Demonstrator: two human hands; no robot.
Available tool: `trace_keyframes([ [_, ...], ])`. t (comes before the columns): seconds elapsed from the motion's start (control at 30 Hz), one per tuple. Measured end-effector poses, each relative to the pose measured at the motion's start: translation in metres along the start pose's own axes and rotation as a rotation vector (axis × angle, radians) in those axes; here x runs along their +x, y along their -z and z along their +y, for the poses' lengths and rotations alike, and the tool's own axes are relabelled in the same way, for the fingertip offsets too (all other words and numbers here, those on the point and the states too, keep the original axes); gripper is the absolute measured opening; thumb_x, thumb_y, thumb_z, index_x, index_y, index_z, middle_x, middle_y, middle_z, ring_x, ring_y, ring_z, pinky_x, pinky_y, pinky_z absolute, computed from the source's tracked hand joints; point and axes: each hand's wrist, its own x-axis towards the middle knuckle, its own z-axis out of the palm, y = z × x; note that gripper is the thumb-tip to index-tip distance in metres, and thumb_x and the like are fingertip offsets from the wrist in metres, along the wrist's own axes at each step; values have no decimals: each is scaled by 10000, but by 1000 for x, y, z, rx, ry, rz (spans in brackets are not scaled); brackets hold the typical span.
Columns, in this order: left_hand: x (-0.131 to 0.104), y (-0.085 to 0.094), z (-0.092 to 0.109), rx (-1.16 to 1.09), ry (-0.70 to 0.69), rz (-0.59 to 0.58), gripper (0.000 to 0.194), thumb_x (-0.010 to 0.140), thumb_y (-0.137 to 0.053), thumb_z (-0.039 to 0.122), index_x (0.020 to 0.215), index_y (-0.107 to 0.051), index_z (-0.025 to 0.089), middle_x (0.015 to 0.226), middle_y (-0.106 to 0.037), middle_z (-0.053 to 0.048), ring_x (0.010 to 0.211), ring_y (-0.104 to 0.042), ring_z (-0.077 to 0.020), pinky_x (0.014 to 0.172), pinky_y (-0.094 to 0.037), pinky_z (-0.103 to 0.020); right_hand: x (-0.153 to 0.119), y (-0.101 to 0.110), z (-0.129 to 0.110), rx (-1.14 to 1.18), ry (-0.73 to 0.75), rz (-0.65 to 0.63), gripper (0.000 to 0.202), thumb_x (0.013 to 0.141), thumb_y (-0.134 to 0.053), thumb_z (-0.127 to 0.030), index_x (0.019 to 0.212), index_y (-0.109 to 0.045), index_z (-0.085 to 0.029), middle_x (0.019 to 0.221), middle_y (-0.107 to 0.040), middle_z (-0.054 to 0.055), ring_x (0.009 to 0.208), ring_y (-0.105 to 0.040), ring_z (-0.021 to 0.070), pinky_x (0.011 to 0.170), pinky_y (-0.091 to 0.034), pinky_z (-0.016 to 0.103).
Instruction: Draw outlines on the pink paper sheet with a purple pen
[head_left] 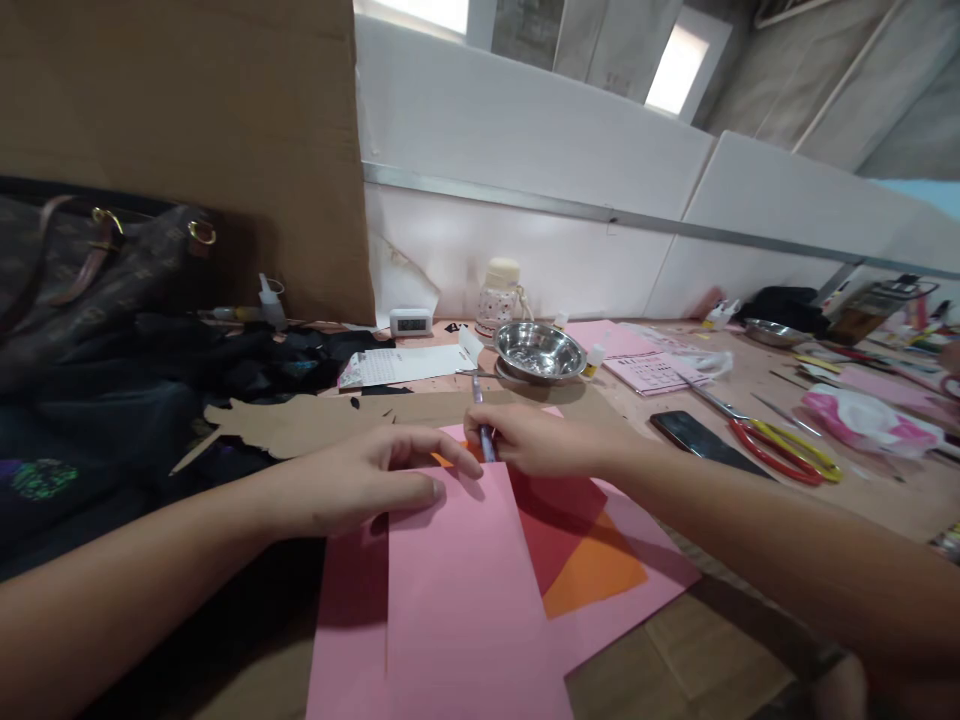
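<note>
Pink paper (pixel 465 590) lies under loose left hand (pixel 367 480) — right hand (pixel 525 438) grips a slim tool (pixel 477 390).

No words or numbers can be read clearly. The digits on the far white clock (pixel 410 321), and the print on the white pad (pixel 409 365) near it and the pink sheet (pixel 654 372) to the right, are too small.

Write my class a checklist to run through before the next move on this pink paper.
1. Left hand at the pink strip: ok.
2. Right hand gripping the slim purple tool: ok.
3. Tool's lower tip in view: cannot tell, no clear sight of it.
4. Red sheet and orange sheet squarely aligned: not ok.
5. Phone off the papers: ok.
</note>
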Motion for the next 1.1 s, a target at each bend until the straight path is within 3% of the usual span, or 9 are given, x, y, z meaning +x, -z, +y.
trace_keyframes([
  [0.13, 5, 9, -7, -16, -28, 27, 281, 828, -694, 321, 1093, -751, 244, 829, -560, 27, 609, -351, -98, 526, -293, -216, -35, 9, -6, -50, -107, 95, 306, 939, -643, -195, 1239, -655, -252, 1210, -754, 78, 978, -682, 253, 801, -504, 327],
  [0.23, 10, 13, -16, -33, -26, 53, 262, 776, -650, 313, 1011, -730, 231, 743, -518, 40, 580, -335, -103, 507, -266, -224, -66, 14, -6, -35, -82, -19, 444, 911, -788, -404, 1309, -640, -272, 1374, -719, 96, 1097, -687, 301, 892, -535, 379],
  [0.33, 12, 16, -22, -19, -3, 38, 267, 733, -611, 313, 964, -718, 234, 741, -549, 24, 574, -373, -120, 497, -291, -236, -84, 7, -2, -53, -34, -136, 456, 844, -863, -446, 1211, -676, -249, 1577, -596, 117, 1324, -610, 365, 1023, -519, 443],
  [0.43, 9, 18, -21, 53, 28, -38, 299, 652, -622, 274, 913, -763, 240, 818, -645, -12, 670, -503, -169, 544, -389, -250, -88, -3, 2, -31, -52, -192, 533, 787, -901, -482, 1208, -689, -233, 1648, -526, 131, 1437, -536, 400, 1077, -506, 461],
  [0.6, 6, 17, -16, 131, 67, -110, 332, 627, -613, 251, 899, -804, 258, 905, -715, -20, 805, -596, -226, 620, -458, -271, -83, -9, -7, -71, -116, -148, 716, 797, -888, -558, 1384, -639, -231, 1489, -634, 160, 1243, -663, 368, 965, -537, 412],
  [0.73, 7, 17, -17, 117, 76, -108, 338, 636, -612, 262, 918, -798, 253, 896, -698, -13, 726, -545, -192, 598, -402, -270, -81, -22, -21, -258, -210, -118, 523, 872, -840, -510, 1238, -667, -179, 1147, -736, 158, 956, -715, 333, 747, -504, 367],
  [0.9, 9, 13, -14, 75, 102, -97, 313, 642, -619, 295, 907, -773, 236, 768, -577, 11, 595, -394, -137, 551, -287, -271, -94, -48, -26, -314, -251, -33, 247, 883, -797, -338, 1013, -637, -203, 879, -709, 110, 734, -670, 280, 583, -381, 331],
  [1.0, 9, 12, -14, 52, 102, -97, 312, 642, -625, 297, 910, -768, 228, 763, -555, 14, 581, -361, -125, 550, -262, -276, -102, -37, -22, -213, -253, -1, 320, 862, -839, -433, 978, -609, -242, 822, -689, 60, 684, -639, 250, 557, -361, 318],
  [1.1, 9, 13, -16, 38, 95, -103, 311, 651, -623, 277, 920, -771, 225, 776, -555, 12, 584, -360, -121, 552, -259, -275, -96, -9, -10, -151, -229, 37, 429, 872, -825, -555, 1087, -597, -262, 1014, -725, 66, 842, -679, 261, 657, -457, 324],
])
